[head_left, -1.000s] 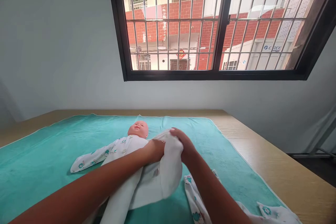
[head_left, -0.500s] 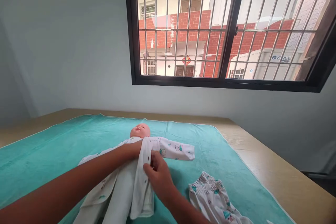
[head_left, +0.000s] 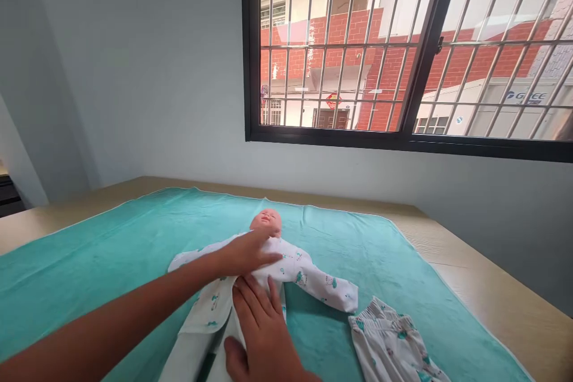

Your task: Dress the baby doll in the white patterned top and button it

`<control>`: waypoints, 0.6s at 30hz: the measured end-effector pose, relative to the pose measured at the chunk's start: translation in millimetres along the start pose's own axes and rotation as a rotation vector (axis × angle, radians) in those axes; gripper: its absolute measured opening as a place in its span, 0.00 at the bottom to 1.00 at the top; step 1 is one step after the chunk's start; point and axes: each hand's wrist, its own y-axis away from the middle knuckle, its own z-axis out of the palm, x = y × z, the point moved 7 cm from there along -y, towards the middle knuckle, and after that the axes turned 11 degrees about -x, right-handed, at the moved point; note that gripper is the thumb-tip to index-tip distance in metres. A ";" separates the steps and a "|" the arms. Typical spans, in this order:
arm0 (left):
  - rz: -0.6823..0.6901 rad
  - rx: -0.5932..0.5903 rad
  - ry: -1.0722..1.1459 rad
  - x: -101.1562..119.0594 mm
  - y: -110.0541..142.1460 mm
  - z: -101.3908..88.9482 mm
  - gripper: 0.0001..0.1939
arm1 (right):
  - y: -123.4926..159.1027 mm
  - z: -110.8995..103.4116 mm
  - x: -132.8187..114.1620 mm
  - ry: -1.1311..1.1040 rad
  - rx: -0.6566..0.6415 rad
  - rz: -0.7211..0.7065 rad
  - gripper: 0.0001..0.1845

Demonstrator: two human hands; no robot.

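The printed baby shirt's (head_left: 290, 259) right front, turned back earlier, is now lying print-up over the doll (head_left: 265, 218), head toward the teal blanket's (head_left: 134, 250) far edge. The left hand (head_left: 246, 252) and right hand (head_left: 265, 331) are resting open, clamping nothing.

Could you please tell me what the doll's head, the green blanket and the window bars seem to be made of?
Doll's head: probably soft plastic or vinyl, smooth with a slight sheen.
Green blanket: likely plush fabric, matte with a faint nap.
Window bars: apparently metal, perhaps stainless steel, with bright highlights.
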 end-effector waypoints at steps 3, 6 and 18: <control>0.041 -0.033 -0.184 14.5 1.8 14.6 0.23 | -0.3 0.1 -4.0 0.035 0.014 -0.060 0.35; -0.096 0.056 -0.233 -4.4 -3.6 12.7 0.17 | -0.6 -6.0 -7.4 0.045 0.034 -0.072 0.30; -0.170 0.305 0.181 -75.2 -5.4 -4.5 0.13 | 0.7 0.6 -33.9 0.085 0.019 -0.420 0.15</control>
